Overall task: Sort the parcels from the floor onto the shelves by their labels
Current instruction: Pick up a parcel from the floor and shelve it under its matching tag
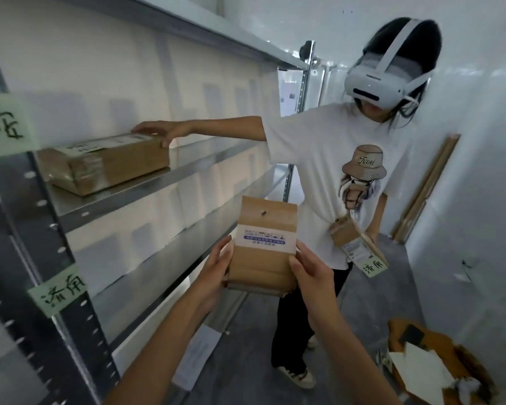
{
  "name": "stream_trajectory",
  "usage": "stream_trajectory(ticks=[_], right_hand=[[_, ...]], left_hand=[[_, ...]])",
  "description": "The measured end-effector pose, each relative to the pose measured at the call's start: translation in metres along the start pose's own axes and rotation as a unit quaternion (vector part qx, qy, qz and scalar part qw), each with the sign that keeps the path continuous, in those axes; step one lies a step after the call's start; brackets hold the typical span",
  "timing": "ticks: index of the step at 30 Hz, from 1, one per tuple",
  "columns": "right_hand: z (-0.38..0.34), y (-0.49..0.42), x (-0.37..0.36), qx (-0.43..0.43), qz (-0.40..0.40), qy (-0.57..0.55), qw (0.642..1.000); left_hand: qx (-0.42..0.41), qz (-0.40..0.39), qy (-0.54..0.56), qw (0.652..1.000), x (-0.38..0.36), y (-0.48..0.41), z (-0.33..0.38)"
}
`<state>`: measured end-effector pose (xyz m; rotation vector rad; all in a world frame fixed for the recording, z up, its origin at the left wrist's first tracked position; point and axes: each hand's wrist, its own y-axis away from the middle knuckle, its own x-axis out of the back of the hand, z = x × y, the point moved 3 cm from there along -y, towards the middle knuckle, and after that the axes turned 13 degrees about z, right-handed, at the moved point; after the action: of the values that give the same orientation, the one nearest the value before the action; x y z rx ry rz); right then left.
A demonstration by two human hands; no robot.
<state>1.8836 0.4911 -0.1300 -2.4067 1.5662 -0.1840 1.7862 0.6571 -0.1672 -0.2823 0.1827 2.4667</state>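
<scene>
Small brown cardboard parcel w/ white printed label [263, 247] is held upright in mid-air at ctr frame, beside the grey metal shelf unit [187, 171] and above the grey floor [246, 375]. Its left edge is gripped by the left hand [216, 267], fingers curled round that edge. Its right edge is gripped by the right hand [310, 276], thumb pressed on the front face, other fingers wrapped behind. A flat brown cardboard parcel [105, 163] is seen lying on the middle shelf, touched on top by the spread hand [158, 131] of a 2nd person in white T-shirt and white headset [333, 159]. Another small brown parcel w/ green tag [357, 241] is held at that person's hip. A green handwritten paper label [57, 289] is stuck on the shelf upright. Torn brown packaging [438, 361] is seen on the floor, lower right.
</scene>
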Motion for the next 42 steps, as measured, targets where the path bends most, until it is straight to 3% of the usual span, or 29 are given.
stream_trajectory(ticks=[9, 23, 34, 42], right_hand=[[-0.005, -0.002, -0.019, 0.029, -0.001, -0.011, 1.000], [-0.025, 0.009, -0.053, 0.030, -0.105, -0.031, 0.994], [-0.055, 0.072, -0.085, 0.004, -0.261, -0.067, 0.963], [-0.081, 0.163, -0.113, -0.007, -0.421, -0.108, 0.900]], left_hand=[[0.009, -0.040, 0.006, 0.999, 0.026, 0.009, 0.014], [-0.025, 0.031, -0.026, 0.999, 0.065, 0.062, 0.044], [-0.035, 0.208, -0.041, 0.977, 0.117, 0.167, 0.056], [-0.071, 0.343, -0.081, 0.933, 0.154, 0.298, 0.065]])
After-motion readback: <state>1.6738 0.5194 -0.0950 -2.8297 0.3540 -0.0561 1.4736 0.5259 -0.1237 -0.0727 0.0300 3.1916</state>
